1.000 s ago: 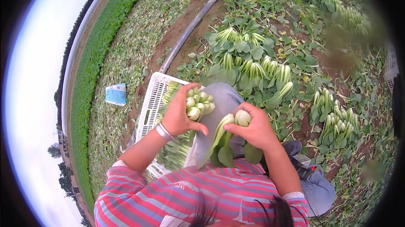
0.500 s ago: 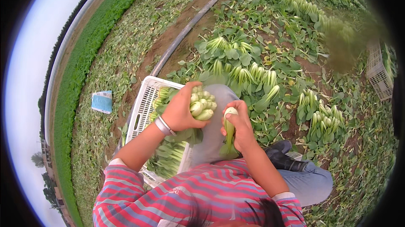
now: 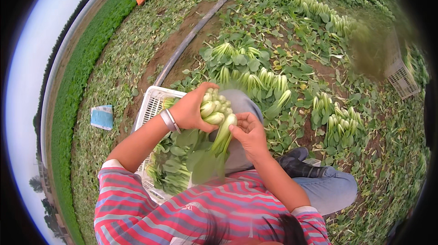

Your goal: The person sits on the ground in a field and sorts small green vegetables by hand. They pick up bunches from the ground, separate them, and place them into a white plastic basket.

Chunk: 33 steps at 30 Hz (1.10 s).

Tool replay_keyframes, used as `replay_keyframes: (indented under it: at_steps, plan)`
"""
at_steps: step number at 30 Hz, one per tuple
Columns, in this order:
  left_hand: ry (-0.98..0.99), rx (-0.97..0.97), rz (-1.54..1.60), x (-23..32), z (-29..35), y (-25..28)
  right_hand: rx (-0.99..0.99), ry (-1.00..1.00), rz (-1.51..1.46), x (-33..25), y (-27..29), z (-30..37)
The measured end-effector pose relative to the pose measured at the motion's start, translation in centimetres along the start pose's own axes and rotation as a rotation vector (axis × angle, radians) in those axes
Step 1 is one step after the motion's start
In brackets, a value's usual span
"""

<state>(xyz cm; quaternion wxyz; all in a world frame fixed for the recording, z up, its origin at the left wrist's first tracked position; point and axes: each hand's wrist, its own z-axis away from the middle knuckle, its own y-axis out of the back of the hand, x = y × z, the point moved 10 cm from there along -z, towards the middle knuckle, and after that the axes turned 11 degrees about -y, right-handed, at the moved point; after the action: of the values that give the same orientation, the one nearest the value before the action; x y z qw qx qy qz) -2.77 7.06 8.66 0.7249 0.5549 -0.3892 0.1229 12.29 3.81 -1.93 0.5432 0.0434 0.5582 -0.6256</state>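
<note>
Pale green stalk bases fill the left hand in the head view: the bunch sits just right of the crate, bases facing away from it, with fingers over the top and the thumb beneath, clamped round it. 1 loose head lies against the bunch's near right side, also right of the crate. Its long axis slants from the pale base, up by the right hand, down toward the striped shirt and slightly toward the crate, leaves lowest. The right hand is nearer that base, its thumb against it; whether the curled fingers grip it, I cannot tell. The 2 hands stand close, on either side of the loose head. Greens lie inside the crate, and a row of bunches lies on the ground beyond it to the right. Compared with 0.5 s ago, the loose head, then held apart from the bunch over the leg, now meets it, its leaves fanned out; the right hand has shifted in toward the left.
</note>
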Motion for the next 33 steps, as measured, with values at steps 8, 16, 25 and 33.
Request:
replay_keyframes:
  at_steps: [8, 16, 25, 33]
  plan:
    - [-0.044, -0.087, -0.008, 0.6, -0.6, -0.1, 0.193, 0.362, 0.405, -1.8, -1.5, 2.6]
    - [-0.240, -0.220, -0.179, 3.9, -1.5, 1.2, 0.131, 0.412, 0.081, 1.3, -3.5, 2.1]
    - [-0.437, 0.395, -0.330, 4.2, 4.4, -2.6, -0.055, 0.640, 1.104, -4.9, -2.3, 3.8]
    - [-0.258, 0.363, -0.269, 3.5, 0.4, -6.0, 0.065, 0.936, 0.813, -8.4, -2.9, 2.5]
